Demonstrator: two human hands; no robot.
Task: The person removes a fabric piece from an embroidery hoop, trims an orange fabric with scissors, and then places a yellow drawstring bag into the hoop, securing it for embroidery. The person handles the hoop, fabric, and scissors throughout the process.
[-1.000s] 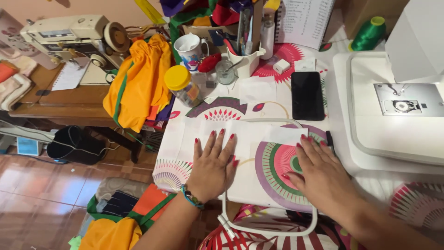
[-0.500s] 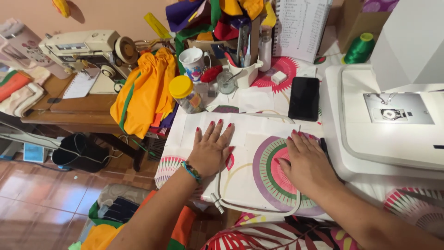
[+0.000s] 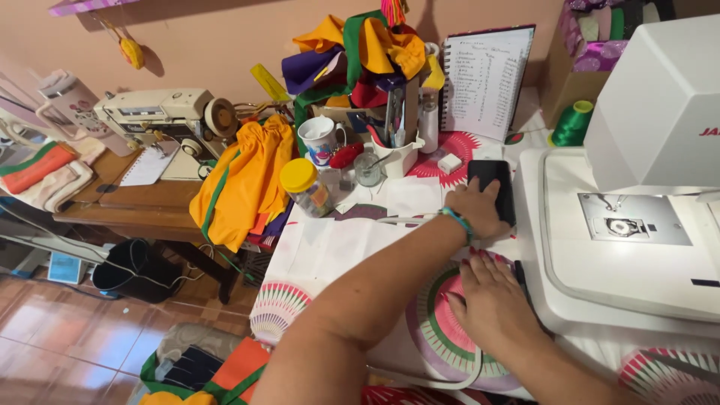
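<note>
My left hand [image 3: 477, 211], a beaded bracelet on its wrist, reaches across the table and lies on the lower left part of a black phone [image 3: 496, 180], fingers curled on it. The left forearm crosses over the white patterned fabric [image 3: 330, 247] spread on the table. My right hand [image 3: 491, 300] presses flat, fingers apart, on the fabric's pink and green round motif, right beside the base of the white sewing machine [image 3: 637, 247]. A white cord [image 3: 420, 379] loops along the fabric's near edge.
Behind the phone stand a spiral notebook [image 3: 487, 79], a white eraser [image 3: 450, 163], a mug [image 3: 321, 139], a yellow-lidded jar [image 3: 304, 187] and a pile of coloured cloth [image 3: 360, 52]. A green thread spool [image 3: 571, 124] is far right. Orange cloth [image 3: 244, 184] hangs by an older sewing machine [image 3: 161, 112] on a wooden table.
My left hand lifted off the fabric and reached to the far right onto the black phone. The right hand stayed flat on the fabric. The view tilted upward.
</note>
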